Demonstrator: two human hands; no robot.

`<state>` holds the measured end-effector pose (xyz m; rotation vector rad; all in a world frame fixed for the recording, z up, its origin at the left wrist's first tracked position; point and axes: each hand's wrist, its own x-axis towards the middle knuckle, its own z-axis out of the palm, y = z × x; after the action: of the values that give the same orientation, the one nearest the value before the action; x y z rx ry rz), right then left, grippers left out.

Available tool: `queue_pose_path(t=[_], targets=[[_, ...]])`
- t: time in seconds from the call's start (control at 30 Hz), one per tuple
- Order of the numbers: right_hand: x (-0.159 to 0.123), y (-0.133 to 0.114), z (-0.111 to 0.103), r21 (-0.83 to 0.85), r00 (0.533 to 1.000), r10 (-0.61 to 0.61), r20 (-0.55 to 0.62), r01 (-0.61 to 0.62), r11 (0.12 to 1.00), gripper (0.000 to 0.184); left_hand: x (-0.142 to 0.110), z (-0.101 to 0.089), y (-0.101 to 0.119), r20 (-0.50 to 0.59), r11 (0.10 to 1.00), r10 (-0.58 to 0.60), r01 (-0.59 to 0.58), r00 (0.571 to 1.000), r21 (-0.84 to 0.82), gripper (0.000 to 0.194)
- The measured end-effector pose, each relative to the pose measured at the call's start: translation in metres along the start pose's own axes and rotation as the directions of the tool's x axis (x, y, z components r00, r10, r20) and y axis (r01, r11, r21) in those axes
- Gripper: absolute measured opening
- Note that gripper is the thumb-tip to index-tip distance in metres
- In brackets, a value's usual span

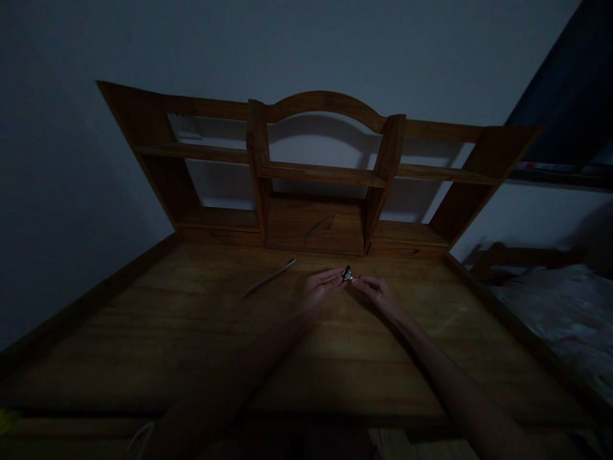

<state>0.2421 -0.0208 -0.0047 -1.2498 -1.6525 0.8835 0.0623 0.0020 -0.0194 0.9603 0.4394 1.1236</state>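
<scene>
Over the middle of the wooden desk, both hands meet at a small black-and-silver object (347, 274). It looks like shiny metal with dark parts, but is too small and dim to name. My left hand (322, 287) holds it from the left between thumb and fingers. From the right, my right hand (376, 291) is closed in a pinch on its thin silver end. To the left of my left hand lies a long thin stick (269, 278) with a dark far end, slanted on the desktop.
The wooden desktop (191, 332) has a raised shelf unit (320, 172) with several compartments along its back. A thin dark curved strand (318, 225) shows at the middle compartment. Raised edges border both sides. Light bedding (560, 306) lies beyond the right edge. The room is dim.
</scene>
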Motion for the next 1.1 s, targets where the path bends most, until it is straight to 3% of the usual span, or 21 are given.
queue_pose_path(t=[0.8, 1.1], targets=[[-0.0013, -0.0002, 0.0053, 0.044, 0.999, 0.02, -0.041, -0.019, 0.999, 0.044, -0.0027, 0.005, 0.0053, -0.042, 0.998, 0.037, -0.035, 0.998, 0.061, 0.034], [-0.0002, 0.0043, 0.0072, 0.152, 0.997, 0.074, -0.018, -0.071, 0.986, 0.043, -0.003, 0.0067, 0.0067, -0.049, 0.978, 0.064, -0.053, 0.997, 0.201, 0.045]])
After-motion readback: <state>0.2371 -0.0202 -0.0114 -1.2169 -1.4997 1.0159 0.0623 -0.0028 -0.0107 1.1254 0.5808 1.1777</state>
